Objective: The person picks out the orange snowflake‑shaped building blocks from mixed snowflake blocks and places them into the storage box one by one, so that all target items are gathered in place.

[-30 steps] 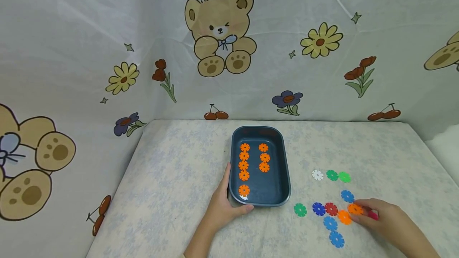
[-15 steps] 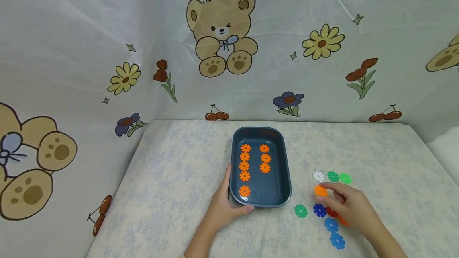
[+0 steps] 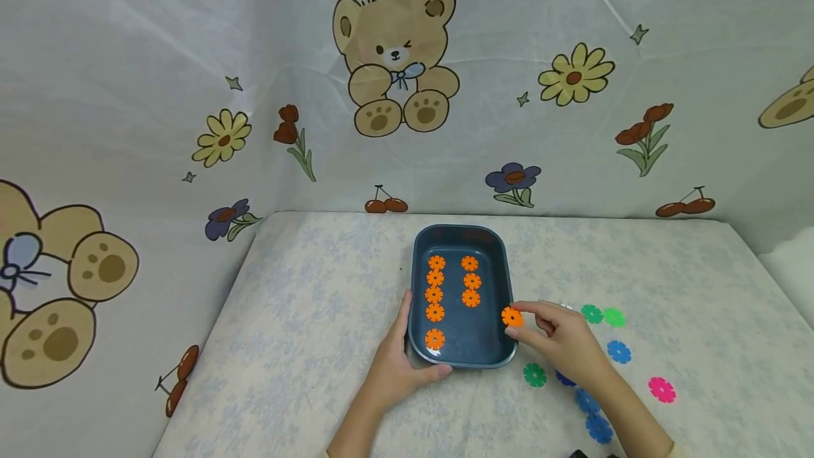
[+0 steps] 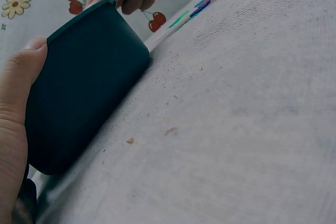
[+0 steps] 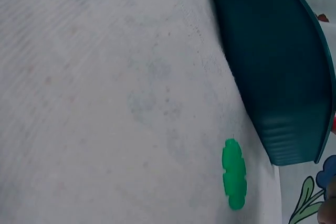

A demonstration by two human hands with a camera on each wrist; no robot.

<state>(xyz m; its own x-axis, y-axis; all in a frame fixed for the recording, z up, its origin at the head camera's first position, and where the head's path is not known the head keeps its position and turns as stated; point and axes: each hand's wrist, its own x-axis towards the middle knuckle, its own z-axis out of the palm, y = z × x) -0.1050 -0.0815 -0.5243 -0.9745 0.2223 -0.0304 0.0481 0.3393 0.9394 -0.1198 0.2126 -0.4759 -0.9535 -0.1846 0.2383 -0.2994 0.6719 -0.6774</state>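
Note:
My left hand (image 3: 396, 366) holds the near left corner of a dark blue plastic tray (image 3: 467, 336), its thumb on the front rim and its fingers along the left wall. Between thumb and fingers my right hand (image 3: 562, 338) pinches an orange notched plastic disc (image 3: 511, 317), at the tray's right rim. Inside the tray lie orange discs in two columns, a longer left column (image 3: 434, 295) and a right column of three (image 3: 471, 281). In the left wrist view my left thumb (image 4: 23, 72) presses the tray's rim.
Right of the tray lie a near green disc (image 3: 535, 374), blue discs (image 3: 598, 428), another blue disc (image 3: 619, 352), a pink disc (image 3: 663, 389), and two green discs (image 3: 592, 314) farther back. The right hand and forearm cover part of this group. A printed bear cloth (image 3: 400, 175) hangs behind the table.
My right hand has carried the orange disc leftward from the group of loose discs to the tray's right rim. The pink disc is uncovered. My left hand stays on the tray.

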